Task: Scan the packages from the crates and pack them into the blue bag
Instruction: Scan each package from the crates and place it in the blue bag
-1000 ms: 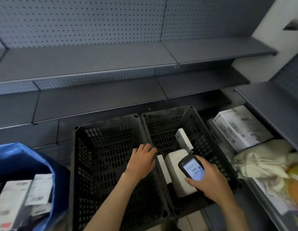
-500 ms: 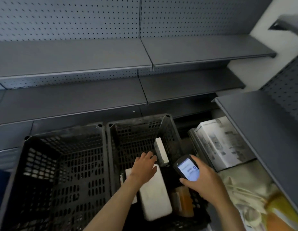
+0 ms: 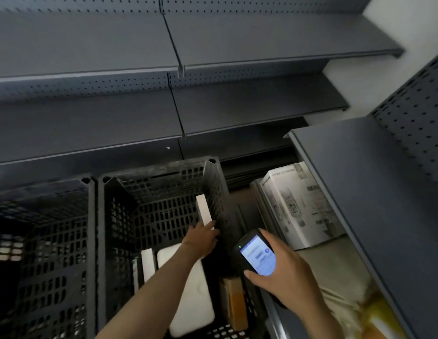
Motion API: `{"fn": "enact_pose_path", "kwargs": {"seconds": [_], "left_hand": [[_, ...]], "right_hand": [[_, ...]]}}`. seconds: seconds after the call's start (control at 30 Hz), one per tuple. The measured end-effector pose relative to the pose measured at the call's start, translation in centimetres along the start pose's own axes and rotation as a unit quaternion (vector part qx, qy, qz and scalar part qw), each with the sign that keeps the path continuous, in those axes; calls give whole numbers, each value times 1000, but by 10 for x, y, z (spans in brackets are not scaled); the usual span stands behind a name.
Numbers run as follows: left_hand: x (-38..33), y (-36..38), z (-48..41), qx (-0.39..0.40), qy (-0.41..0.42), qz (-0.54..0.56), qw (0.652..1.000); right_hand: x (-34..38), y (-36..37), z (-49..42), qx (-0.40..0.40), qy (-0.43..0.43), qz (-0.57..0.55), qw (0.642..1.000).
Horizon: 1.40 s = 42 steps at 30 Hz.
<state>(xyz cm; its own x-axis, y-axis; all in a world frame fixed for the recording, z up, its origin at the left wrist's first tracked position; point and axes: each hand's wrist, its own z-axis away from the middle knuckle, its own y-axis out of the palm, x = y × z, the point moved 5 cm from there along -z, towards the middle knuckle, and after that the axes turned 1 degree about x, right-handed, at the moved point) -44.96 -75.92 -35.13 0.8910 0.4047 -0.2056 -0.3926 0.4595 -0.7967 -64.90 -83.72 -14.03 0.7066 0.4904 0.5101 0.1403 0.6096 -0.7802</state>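
Packages [image 3: 188, 321] sit in the right crate [image 3: 159, 172]: a slim box [image 3: 203, 211] upright against its right wall; a white pack [image 3: 196, 304] flat on its floor; a thin box [image 3: 147, 264] along that pack's left edge; an orange pack [image 3: 234, 302] at the near right corner; left grip [image 3: 202, 239] touches the slim box's lower end, whether clasped I cannot tell; right grip [image 3: 284, 282] grasps a scanner [image 3: 258, 259].

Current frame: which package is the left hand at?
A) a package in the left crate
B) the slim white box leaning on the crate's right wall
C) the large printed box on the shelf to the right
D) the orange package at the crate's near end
B: the left hand has its fingers at the lower end of the slim white box that leans on the right wall of the crate, while the right hand holds the scanner.
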Motion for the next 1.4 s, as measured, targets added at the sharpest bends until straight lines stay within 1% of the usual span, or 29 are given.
{"fn": "enact_pose_path", "kwargs": {"seconds": [0.1, 0.2, 0.3, 0.4, 0.43, 0.5, 0.6, 0.77, 0.97, 1.03, 1.1, 1.2, 1.3, 1.4], "left_hand": [[-3, 8, -10, 25, 2, -17, 1000], [-5, 13, -17, 5, 0, -18, 1000], [8, 21, -28, -31, -32, 12, 999], [23, 21, -30, -107, -66, 44, 991], [25, 9, -21, -154, -74, 77, 982], [29, -16, -1, -256, -79, 137, 954], [40, -38, 20, -327, -74, 203, 920], [58, -54, 63, -377, -89, 294, 874], [77, -68, 133, -409, -89, 337, 843], [85, -72, 160, -421, -70, 336, 840], [95, -76, 189, -416, -52, 333, 844], [110, -81, 232, -422, -5, 299, 856], [123, -85, 275, -420, 17, 271, 866], [128, -91, 320, -430, 65, 228, 871]], "right_hand": [[-11, 1, 2, 2, 2, -4, 1000], [-20, 4, 6, 6, 11, -6, 1000], [-26, 6, 11, 7, 16, -6, 1000], [-28, 11, 15, 1, 17, -8, 1000], [-27, 12, 16, -6, 18, -11, 1000], [-24, 14, 19, -20, 12, -22, 999], [-16, 22, 22, -23, 5, -46, 999], [14, 35, 33, -40, -2, -63, 997], [59, 56, 54, -49, -13, -70, 996], [76, 63, 65, -55, -16, -71, 996], [92, 71, 78, -69, -14, -86, 994], [115, 89, 98, -85, -16, -136, 987], [134, 105, 114, -93, -19, -185, 978], [153, 118, 129, -101, -24, -204, 973]]}}
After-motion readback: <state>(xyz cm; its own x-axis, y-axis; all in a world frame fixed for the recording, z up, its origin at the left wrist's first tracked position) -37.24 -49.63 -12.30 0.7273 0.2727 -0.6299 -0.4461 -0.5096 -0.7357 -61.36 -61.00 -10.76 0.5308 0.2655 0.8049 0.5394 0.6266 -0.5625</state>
